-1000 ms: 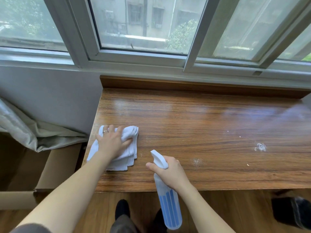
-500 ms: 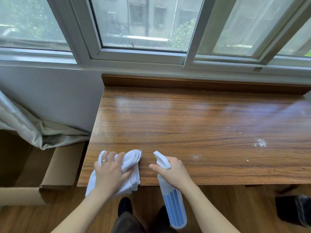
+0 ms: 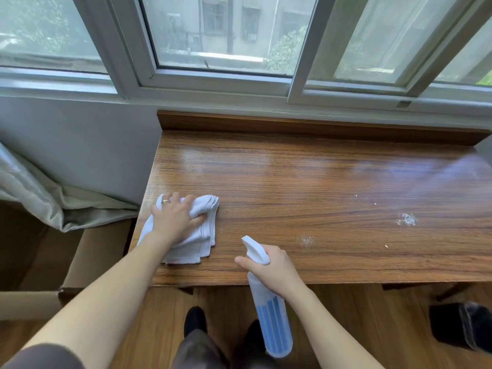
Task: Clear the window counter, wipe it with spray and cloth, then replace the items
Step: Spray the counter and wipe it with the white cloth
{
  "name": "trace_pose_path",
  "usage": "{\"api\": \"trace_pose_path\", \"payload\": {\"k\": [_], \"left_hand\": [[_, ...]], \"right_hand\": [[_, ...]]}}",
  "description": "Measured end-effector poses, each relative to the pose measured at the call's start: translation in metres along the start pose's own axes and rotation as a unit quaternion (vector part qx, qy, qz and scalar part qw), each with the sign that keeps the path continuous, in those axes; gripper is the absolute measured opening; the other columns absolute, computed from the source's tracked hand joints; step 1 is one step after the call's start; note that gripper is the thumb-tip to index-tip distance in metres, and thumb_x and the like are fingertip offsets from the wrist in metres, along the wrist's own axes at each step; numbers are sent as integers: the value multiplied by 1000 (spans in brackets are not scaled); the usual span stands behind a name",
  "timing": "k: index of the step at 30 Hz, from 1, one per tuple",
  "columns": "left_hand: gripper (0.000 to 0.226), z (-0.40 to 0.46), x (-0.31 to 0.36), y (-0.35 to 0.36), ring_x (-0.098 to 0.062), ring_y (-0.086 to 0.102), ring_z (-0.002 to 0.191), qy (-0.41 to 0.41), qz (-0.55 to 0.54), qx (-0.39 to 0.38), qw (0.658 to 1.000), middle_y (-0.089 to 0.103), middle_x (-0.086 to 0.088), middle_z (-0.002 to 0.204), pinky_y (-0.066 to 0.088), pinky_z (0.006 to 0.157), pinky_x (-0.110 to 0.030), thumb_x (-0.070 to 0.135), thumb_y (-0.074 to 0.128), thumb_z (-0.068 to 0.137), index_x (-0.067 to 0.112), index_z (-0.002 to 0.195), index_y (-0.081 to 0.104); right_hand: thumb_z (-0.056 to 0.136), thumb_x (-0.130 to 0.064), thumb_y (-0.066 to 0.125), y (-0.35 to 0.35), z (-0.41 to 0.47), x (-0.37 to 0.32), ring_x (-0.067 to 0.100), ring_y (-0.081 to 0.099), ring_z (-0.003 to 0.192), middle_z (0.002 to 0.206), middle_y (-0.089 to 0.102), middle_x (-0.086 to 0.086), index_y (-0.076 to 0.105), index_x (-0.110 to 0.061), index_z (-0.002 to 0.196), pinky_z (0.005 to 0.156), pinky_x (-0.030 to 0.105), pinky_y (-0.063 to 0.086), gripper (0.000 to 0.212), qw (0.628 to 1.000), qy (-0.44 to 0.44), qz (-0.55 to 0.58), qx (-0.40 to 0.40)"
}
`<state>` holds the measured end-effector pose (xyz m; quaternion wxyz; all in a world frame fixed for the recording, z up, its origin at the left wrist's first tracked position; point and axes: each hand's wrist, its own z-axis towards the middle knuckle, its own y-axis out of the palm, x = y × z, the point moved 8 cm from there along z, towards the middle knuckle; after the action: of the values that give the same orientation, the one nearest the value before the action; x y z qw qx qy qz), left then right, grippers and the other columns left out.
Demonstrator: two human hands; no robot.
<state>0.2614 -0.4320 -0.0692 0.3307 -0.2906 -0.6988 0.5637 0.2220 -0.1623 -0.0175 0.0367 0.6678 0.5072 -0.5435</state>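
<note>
Since the preceding frame, left hand and cloth have shifted from the near edge farther onto the worktop.

Left grip: fingers curled, bunching one folded white cloth and pressing it on the worktop's left end. Right grip: one right hand wrapped round the neck of one spray bottle, at the near edge. Bottle long axis runs near-to-far; nozzle points away toward the window, base hangs toward the floor. Two white residue patches, and, lie on the worktop's right half, plus a few specks.
</note>
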Motion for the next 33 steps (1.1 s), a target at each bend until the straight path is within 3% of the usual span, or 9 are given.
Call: {"api": "trace_pose_path", "payload": {"k": [14,18,23,33], "left_hand": [[57,-21,0,-6,-29,30,138,9,-7,27,1000,47,-3,135,23,108,-56,70,46,85,30,126,50],[76,-28,-3,-7,-30,35,133,1,-33,44,998,51,-4,130,23,109,-54,77,27,73,28,124,55],[57,-30,0,0,-30,29,136,-30,-41,27,998,46,-3,137,26,104,-56,67,50,86,30,129,51],[55,34,19,-8,-35,32,134,-17,-20,-3,1000,44,-8,136,31,100,-59,70,39,89,31,127,47]], "right_hand": [[83,-53,73,0,-8,4,7,38,55,59,44,-8,43,-24,60,56,23,31,48,1000,-2,-16,4],[82,-51,74,-2,-5,7,7,38,52,55,43,-8,42,-24,56,55,23,31,50,1000,9,-11,13],[81,-51,75,-5,-3,10,4,43,55,58,50,-10,49,-26,57,57,21,34,43,999,16,19,28],[83,-53,72,-15,10,6,5,43,57,61,48,-8,46,-24,62,58,22,35,44,999,15,-2,29]]}}
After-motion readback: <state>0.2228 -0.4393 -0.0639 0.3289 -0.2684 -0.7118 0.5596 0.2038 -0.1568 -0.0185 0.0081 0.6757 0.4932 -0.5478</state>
